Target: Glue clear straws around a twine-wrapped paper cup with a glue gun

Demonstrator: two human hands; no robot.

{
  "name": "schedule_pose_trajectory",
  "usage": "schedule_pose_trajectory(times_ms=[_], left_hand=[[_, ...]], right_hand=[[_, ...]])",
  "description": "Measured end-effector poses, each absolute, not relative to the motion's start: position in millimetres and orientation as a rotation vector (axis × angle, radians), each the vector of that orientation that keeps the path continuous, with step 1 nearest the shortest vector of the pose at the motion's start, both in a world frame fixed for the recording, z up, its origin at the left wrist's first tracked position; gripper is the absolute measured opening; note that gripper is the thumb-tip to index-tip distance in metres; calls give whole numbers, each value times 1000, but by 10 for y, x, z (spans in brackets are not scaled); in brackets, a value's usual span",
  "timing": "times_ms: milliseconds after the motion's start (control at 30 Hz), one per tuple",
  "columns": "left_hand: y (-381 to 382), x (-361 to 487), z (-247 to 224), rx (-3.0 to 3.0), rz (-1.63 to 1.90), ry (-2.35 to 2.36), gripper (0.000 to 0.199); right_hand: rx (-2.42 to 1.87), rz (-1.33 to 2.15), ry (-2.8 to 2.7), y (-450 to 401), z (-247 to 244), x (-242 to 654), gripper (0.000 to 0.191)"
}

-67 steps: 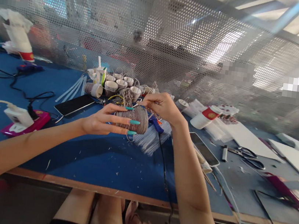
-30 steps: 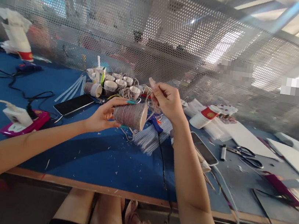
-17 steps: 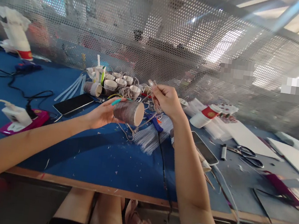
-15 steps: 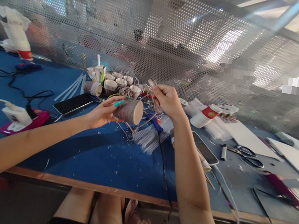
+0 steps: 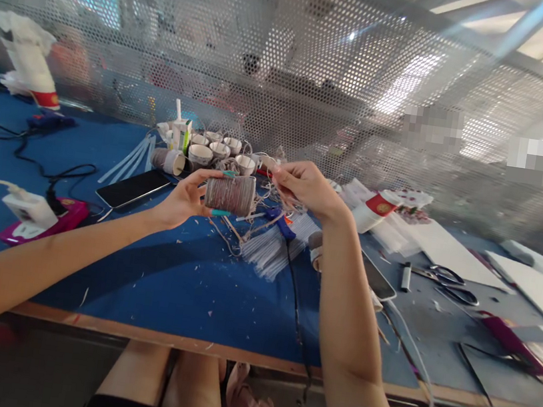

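My left hand (image 5: 184,199) grips a paper cup wrapped in grey-brown cord (image 5: 229,194). The cup lies sideways above the blue table, its wound side facing me, with long turquoise nails above and below it. To the right and slightly higher, my right hand (image 5: 299,184) is closed in a pinch. A pale bit shows at its fingertips, too small to name. Beneath the hands lie a blue glue gun (image 5: 283,224) and a bundle of clear glue sticks (image 5: 272,251). Several cord-wrapped cups (image 5: 201,155) stand behind, and another wrapped cup (image 5: 169,161) lies on its side.
A black phone (image 5: 133,189) and a magenta power strip (image 5: 46,226) lie left. On the right are a red-and-white paper cup (image 5: 374,211), another phone (image 5: 378,277), scissors (image 5: 447,282) and white boards (image 5: 456,253). A perforated metal screen (image 5: 281,63) rises behind. A black cable (image 5: 295,301) crosses the table edge.
The wrapped cup has turned, so its pale round end no longer faces me and its corded side shows. My right hand has shifted slightly right and down, still pinched.
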State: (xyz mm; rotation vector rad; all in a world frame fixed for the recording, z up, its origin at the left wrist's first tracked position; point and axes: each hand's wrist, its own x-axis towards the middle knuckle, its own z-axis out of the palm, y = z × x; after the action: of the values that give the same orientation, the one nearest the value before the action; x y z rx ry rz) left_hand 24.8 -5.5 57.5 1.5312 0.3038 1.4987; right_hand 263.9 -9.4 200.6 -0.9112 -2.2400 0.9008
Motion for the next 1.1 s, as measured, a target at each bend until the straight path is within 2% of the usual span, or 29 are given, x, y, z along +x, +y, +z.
schedule_pose_trajectory(times_ms=[300,400,500,600,667,767,833,933,1033,1100], left_hand=[[-32,213,539,1592,1562,393,67],[-3,192,538,1565,1574,435,59],[48,177,547,1569,1741,505,52],[92,152,564,1666,1955,570,66],[112,125,572,1746,2057,598,75],[145,78,570,1843,2140,637,74],[173,47,563,1892,2185,655,71],[208,15,567,1949,2263,677,70],[205,10,600,1971,2327,685,68],[184,18,629,1965,2359,684,65]], right_hand=[[-1149,1043,-2438,-108,2063,2701,64],[-1109,1025,-2421,-126,2078,2679,59],[-1095,1061,-2466,-183,2121,2650,52],[-1122,1033,-2558,-254,2188,2668,43],[-1195,850,-2551,-259,2220,2745,39],[-1436,490,-2359,-149,2214,2936,40],[-1735,401,-2268,-25,2166,3046,44],[-2239,494,-2251,144,2022,3067,48],[-2483,638,-2245,256,1809,2923,46],[-2672,537,-2227,320,1658,2814,45]])
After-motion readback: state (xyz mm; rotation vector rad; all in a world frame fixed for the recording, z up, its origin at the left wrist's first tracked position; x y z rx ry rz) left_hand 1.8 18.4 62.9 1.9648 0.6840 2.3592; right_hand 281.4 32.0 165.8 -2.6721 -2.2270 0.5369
